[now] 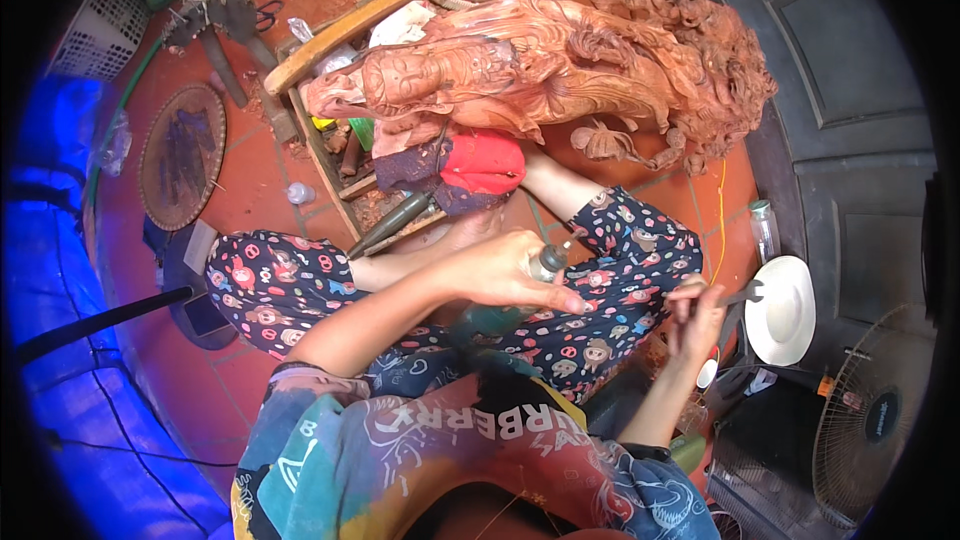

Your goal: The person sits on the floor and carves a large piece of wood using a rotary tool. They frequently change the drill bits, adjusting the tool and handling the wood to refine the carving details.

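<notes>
My left hand (512, 272) is wrapped round a green handheld die grinder (492, 321). Its metal collet end (550, 259) points up and away, with a thin shank sticking out of the tip. Off to the right, my right hand (694, 318) is closed on a grey open-ended wrench (745, 293), whose jaw points right toward a white plate. The two hands are apart, over my patterned trousers (630, 270). Beyond my legs lies a large reddish wood carving (560, 70) with a carved face and draped folds, touched by neither hand.
A wooden frame (350, 32) supports the carving, with red cloth (482, 162) and a dark green tapered tool (392, 224) near it. At left is a round woven tray (150, 185) of chisels. Rightward are the white plate (781, 325), a glass jar (764, 230) and a fan (870, 425).
</notes>
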Motion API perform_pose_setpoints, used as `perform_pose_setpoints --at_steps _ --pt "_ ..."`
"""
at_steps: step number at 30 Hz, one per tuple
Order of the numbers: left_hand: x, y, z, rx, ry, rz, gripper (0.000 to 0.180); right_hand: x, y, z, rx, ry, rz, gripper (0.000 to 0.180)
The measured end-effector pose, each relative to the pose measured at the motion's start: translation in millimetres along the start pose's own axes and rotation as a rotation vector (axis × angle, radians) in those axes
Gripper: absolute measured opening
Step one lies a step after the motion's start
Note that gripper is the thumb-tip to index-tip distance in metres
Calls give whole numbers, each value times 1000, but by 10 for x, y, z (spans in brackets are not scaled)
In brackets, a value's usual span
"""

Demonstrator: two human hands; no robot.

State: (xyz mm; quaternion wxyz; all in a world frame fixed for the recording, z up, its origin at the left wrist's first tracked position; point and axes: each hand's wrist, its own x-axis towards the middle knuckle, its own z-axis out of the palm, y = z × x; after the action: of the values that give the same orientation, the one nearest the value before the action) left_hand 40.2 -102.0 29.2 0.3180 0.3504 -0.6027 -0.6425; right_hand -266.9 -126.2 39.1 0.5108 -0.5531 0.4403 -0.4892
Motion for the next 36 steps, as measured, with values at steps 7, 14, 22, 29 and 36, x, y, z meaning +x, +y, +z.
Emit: perform_pose_setpoints --at_steps 7,14,22,29,36 --pt "0 -63 155 122 188 97 32 78 -83 1349 265 -256 140 23" --pt "-122 72 151 50 265 -82 24 95 -120 1551 248 -224 206 22" --pt "-111 19 183 63 318 -123 27 133 -96 1561 180 -250 173 23" --pt "-76 -71 89 5 325 -93 23 121 -41 1072 590 -261 769 38" --pt "-62 -236 107 -53 355 -97 23 -202 -491 849 362 -258 862 45"
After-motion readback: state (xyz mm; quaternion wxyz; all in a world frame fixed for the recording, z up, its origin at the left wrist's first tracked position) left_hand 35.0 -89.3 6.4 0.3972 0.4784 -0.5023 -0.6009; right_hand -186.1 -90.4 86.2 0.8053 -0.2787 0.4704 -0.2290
